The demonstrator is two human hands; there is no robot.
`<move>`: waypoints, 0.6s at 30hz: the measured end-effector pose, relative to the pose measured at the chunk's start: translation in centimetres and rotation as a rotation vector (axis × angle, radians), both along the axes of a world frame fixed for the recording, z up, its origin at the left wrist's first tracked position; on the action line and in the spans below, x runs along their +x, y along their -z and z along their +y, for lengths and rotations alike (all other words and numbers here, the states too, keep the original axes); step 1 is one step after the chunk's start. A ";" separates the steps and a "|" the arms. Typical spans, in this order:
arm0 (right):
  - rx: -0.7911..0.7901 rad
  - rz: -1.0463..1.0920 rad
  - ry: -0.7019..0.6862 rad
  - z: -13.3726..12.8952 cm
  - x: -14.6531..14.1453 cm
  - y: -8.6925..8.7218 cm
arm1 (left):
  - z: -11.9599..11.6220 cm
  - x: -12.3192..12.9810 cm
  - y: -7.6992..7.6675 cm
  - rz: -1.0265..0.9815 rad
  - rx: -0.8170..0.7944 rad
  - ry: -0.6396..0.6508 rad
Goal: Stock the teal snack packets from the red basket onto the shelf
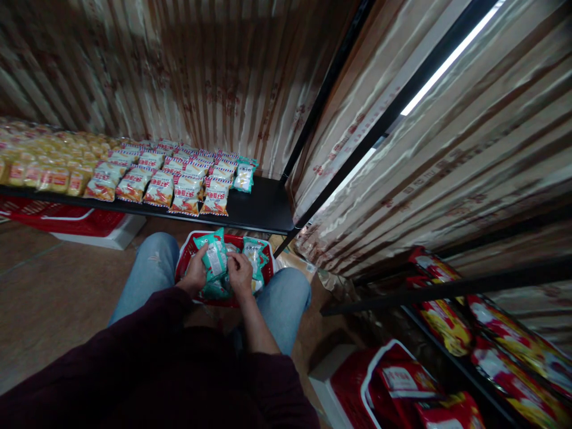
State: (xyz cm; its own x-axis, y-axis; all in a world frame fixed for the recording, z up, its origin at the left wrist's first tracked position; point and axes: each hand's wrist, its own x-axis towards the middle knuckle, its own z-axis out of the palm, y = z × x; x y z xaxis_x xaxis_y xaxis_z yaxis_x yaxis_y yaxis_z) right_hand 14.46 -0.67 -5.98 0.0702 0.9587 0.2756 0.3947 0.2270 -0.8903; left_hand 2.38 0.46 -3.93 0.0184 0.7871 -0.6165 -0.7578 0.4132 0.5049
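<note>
One teal snack packet (216, 257) held over the red shopping basket (269, 271)
Left hand (195, 272), at the basket's left side, has its grip closed on the packet; right hand (240, 272), over the basket's middle, bends its fingers at the packet's edge, whether pinching I cannot tell; other teal packets (254, 257) lie inside the basket; beyond it, a black shelf (266, 205) carries white-and-orange snack bags (185, 193)

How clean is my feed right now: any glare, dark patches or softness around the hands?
Head view: dim overall, with a glaring white strip at upper right; head view: the dark sleeves sink to near-black; head view: left hand, right hand and teal packet look slightly soft, the packet's small print unreadable.
</note>
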 end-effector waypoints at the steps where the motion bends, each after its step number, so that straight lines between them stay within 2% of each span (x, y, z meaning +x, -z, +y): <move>1: -0.006 -0.009 -0.001 0.0 0.0 0.1 | 0.1 0.0 0.1 -0.004 0.000 0.005; 6: -0.076 -0.030 -0.021 -0.1 -0.2 0.0 | 0.1 -0.1 0.4 0.006 0.017 0.045; 13: -0.055 -0.076 -0.123 -0.3 -0.3 -0.2 | -0.4 -0.2 -0.9 0.015 0.019 0.035; 18: -0.095 -0.143 -0.156 -0.3 -0.3 0.5 | -0.3 -0.6 -0.2 0.117 -0.036 0.030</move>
